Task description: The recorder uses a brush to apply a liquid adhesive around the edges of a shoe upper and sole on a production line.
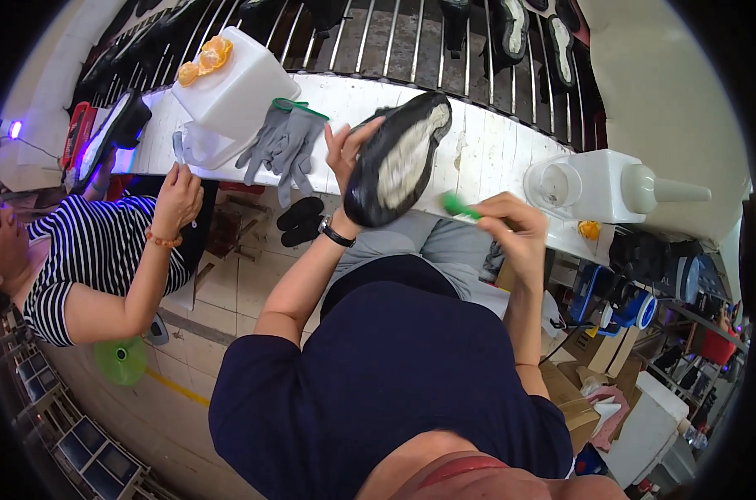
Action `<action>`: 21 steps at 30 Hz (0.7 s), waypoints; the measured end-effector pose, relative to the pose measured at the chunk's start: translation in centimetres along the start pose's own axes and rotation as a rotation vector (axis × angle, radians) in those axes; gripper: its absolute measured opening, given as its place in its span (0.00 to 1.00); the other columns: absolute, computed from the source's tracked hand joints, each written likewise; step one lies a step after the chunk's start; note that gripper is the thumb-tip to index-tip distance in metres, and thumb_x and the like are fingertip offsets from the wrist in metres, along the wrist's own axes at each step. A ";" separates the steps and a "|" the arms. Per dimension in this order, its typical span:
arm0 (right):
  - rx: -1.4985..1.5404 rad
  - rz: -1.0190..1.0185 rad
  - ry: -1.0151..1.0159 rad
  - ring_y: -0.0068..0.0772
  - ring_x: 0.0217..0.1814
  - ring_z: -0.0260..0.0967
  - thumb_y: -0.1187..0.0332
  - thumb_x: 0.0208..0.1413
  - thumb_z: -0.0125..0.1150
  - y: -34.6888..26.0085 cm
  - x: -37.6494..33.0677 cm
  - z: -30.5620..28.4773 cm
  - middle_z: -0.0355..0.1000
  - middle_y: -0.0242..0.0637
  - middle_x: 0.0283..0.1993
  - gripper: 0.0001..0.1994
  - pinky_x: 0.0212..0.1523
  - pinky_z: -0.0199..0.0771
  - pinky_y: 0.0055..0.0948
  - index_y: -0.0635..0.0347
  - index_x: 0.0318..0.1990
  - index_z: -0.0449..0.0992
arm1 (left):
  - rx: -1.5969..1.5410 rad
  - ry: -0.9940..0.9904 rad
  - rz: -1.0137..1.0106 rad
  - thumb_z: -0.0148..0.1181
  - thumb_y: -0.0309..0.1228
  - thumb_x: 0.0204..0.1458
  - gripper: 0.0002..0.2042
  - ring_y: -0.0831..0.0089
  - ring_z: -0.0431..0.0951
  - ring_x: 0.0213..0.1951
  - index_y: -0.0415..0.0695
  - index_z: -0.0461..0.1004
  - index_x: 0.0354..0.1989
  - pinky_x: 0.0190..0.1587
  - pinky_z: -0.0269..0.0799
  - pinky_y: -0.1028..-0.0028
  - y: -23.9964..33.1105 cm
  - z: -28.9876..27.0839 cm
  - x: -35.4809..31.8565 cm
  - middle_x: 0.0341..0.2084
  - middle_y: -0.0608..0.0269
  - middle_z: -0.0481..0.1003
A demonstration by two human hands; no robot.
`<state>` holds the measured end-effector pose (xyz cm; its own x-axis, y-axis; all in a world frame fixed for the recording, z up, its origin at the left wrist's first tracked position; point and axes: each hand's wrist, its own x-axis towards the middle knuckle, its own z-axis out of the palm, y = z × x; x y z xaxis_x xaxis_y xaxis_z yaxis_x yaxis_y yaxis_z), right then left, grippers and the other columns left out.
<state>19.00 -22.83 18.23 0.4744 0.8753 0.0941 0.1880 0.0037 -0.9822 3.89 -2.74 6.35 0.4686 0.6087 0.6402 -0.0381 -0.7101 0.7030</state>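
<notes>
My left hand (343,154) holds a black shoe (362,187) up over the near edge of the white table, its pale, whitish underside (407,158) turned toward me. The fingers wrap behind the shoe, so part of the grip is hidden. In my right hand (515,229) is a small green brush (460,205), pinched between thumb and fingers. The brush is slightly blurred and stays apart from the shoe, just to its right. Its bristles are hard to make out.
Grey gloves (282,142) and a white jug (236,87) topped with orange peel (215,54) lie left. To the right stands a white container (615,179) with a clear cup (555,183). Behind, shoes sit on a metal-bar rack (363,42). A co-worker (103,250) handles another shoe (111,137).
</notes>
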 end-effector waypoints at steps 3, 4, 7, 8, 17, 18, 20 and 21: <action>0.256 0.003 0.230 0.16 0.25 0.61 0.80 0.54 0.62 1.7 -1.3 -2.2 0.76 0.39 0.36 0.07 0.25 0.59 0.16 0.69 0.40 0.81 | -0.283 0.189 -0.119 0.84 0.38 0.27 0.59 0.58 0.73 0.52 0.42 0.44 0.66 0.60 0.67 0.63 1.7 -0.2 4.1 0.60 0.53 0.56; 0.309 -0.024 0.282 0.15 0.24 0.59 0.81 0.55 0.61 2.5 -1.5 -2.5 0.76 0.39 0.36 0.07 0.24 0.56 0.15 0.70 0.40 0.80 | -0.397 0.219 -0.247 0.82 0.38 0.31 0.50 0.59 0.73 0.53 0.39 0.55 0.63 0.56 0.70 0.66 1.4 -0.3 4.7 0.60 0.52 0.56; 0.300 -0.020 0.339 0.15 0.23 0.59 0.78 0.57 0.61 3.3 -2.2 -3.0 0.76 0.40 0.36 0.06 0.23 0.56 0.15 0.70 0.40 0.80 | -0.127 -0.013 -0.381 0.72 0.47 0.45 0.28 0.62 0.80 0.39 0.40 0.73 0.48 0.58 0.63 0.61 0.9 -1.5 7.5 0.30 0.53 0.80; 0.291 0.002 0.360 0.15 0.22 0.59 0.77 0.58 0.61 3.6 -2.1 -3.0 0.76 0.40 0.36 0.06 0.23 0.56 0.15 0.70 0.40 0.79 | -0.002 -0.100 -0.366 0.67 0.52 0.48 0.25 0.62 0.80 0.31 0.42 0.77 0.44 0.60 0.58 0.59 -0.7 -1.3 7.4 0.18 0.56 0.79; 0.164 0.186 0.668 0.15 0.24 0.61 0.75 0.58 0.62 4.8 -2.4 -4.5 0.77 0.36 0.35 0.08 0.24 0.58 0.15 0.67 0.43 0.80 | 0.366 -0.513 -0.155 0.60 0.58 0.49 0.48 0.47 0.62 0.65 0.35 0.51 0.70 0.69 0.36 0.42 0.1 -2.7 4.4 0.60 0.36 0.65; -0.028 0.207 0.697 0.14 0.25 0.61 0.74 0.58 0.63 6.3 -3.2 -5.8 0.78 0.35 0.37 0.09 0.25 0.59 0.16 0.65 0.45 0.80 | 0.388 -0.827 -0.331 0.64 0.65 0.38 0.64 0.41 0.39 0.72 0.34 0.32 0.72 0.67 0.26 0.36 2.8 -3.7 5.1 0.71 0.37 0.42; -0.379 0.206 0.718 0.19 0.28 0.64 0.74 0.57 0.62 6.2 -3.5 -6.7 0.78 0.34 0.38 0.11 0.29 0.64 0.22 0.65 0.47 0.79 | 0.547 -0.884 -0.178 0.69 0.66 0.27 0.70 0.36 0.36 0.72 0.39 0.35 0.73 0.62 0.28 0.26 3.4 -4.3 1.5 0.71 0.33 0.40; -0.502 0.195 0.768 0.27 0.29 0.67 0.75 0.56 0.62 6.9 -4.0 -7.6 0.77 0.37 0.37 0.10 0.31 0.66 0.26 0.66 0.45 0.78 | 0.651 -0.963 -0.154 0.75 0.59 0.23 0.69 0.36 0.35 0.72 0.46 0.37 0.74 0.61 0.32 0.25 3.9 -4.3 0.7 0.72 0.37 0.37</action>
<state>24.92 -29.98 12.29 0.9409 0.2784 0.1930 0.3095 -0.4752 -0.8237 0.26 -3.54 10.83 0.9140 0.3834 -0.1327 0.4056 -0.8691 0.2832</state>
